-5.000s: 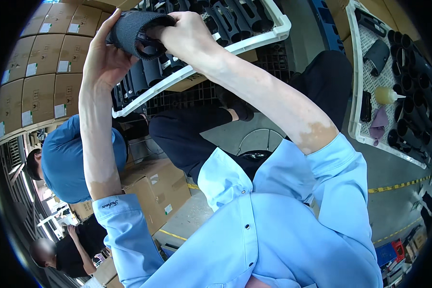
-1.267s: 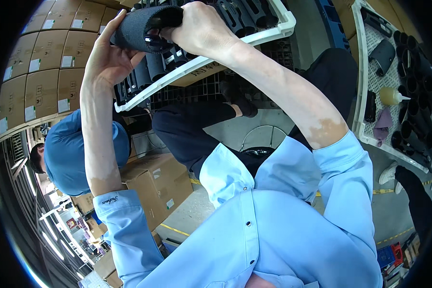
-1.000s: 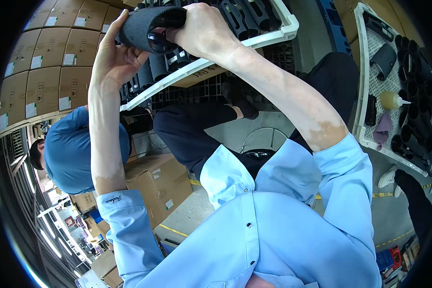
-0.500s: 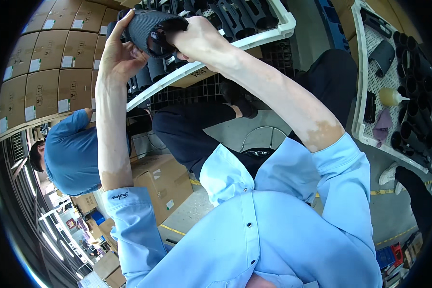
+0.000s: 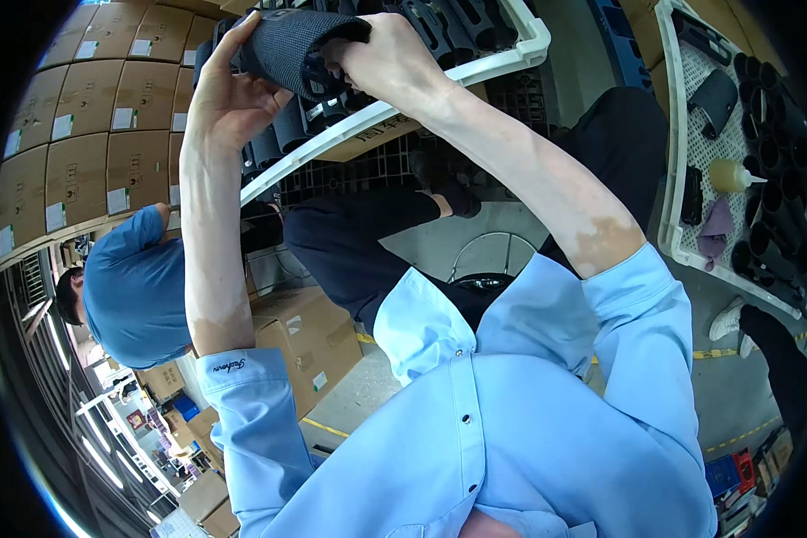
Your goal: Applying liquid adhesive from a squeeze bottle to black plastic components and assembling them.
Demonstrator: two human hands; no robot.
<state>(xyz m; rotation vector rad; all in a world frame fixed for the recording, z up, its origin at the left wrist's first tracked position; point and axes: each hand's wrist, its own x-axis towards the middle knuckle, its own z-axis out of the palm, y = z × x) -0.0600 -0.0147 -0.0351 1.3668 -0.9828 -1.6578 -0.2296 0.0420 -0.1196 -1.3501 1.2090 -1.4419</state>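
Both of my hands hold one black mesh-covered cylinder (image 5: 298, 40) up at the top of the view. My left hand (image 5: 227, 94) cups its left end from below, fingers spread along the mesh. My right hand (image 5: 387, 63) grips its right end, fingers curled over the rim. Just behind the cylinder is a white plastic tray (image 5: 475, 67) packed with several similar black cylinders standing in rows.
A second white tray (image 5: 681, 224) at the right holds black cylinders, a small yellowish bottle (image 5: 733, 176) and a purple cloth (image 5: 714, 235). Stacked cardboard boxes (image 5: 81, 125) fill the upper left. A person in a blue shirt (image 5: 139, 287) bends low at the left.
The cylinder has shifted slightly and tilted in my hands, its mesh side now facing me. The person in blue at the left has moved lower and further left.
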